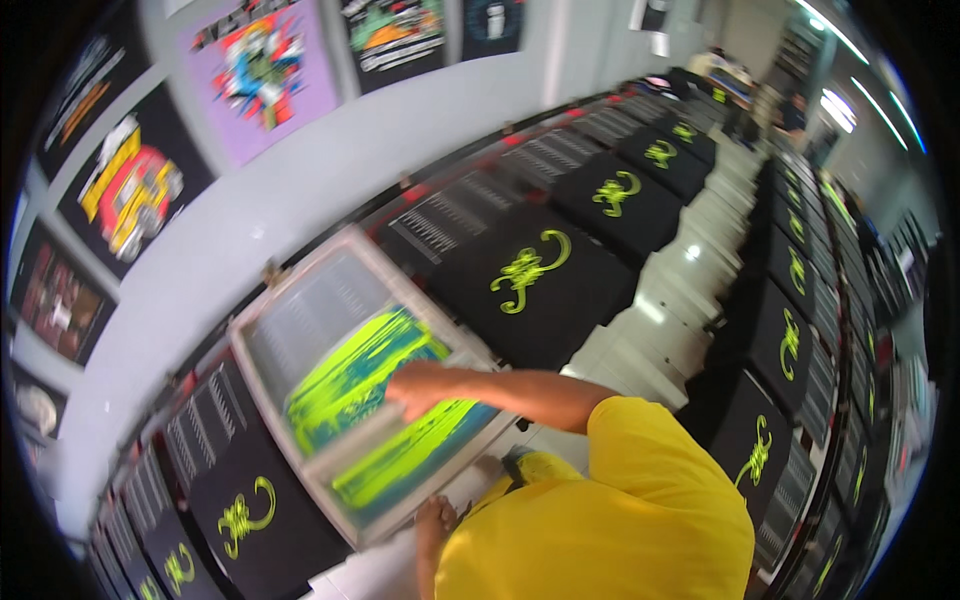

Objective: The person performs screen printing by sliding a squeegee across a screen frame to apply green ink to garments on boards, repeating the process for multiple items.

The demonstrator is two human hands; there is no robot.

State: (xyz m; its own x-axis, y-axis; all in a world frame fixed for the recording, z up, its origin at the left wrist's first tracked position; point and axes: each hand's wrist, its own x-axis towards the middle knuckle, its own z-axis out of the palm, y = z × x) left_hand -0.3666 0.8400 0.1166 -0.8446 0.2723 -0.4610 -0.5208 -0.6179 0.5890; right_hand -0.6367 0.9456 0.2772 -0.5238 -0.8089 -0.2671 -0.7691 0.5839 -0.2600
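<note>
Right in the thick of it, the bare right hand [418, 388] had its fingers clamped on a long, pale, straight-edged bar [348, 438], just left of centre in the picture! That bar lay slantwise across the mesh, bright yellow-green ink [360, 350] streaked above it, a second glossy band [395, 462] below. The grip sat toward the bar's upper-right end, so a good stroke, in my judgement, wanted even pressure along the whole edge, the lower-left end especially, and one steady tilt from start to finish.

And the left hand [436, 512]? Down at lower centre, near the lower corner of the pale, rigid, rectangular screen [291, 284], its fingers seemingly curled, though I couldn't tell whether they held anything. A steadying touch on the rim would likely have helped there.

Farther out, black fabric panels flanked the screen: one [460, 292] to its upper right, another [290, 525] at lower left, both wearing yellow-green scorpion prints [527, 270]. Keeping stray ink off those looked wise!
</note>
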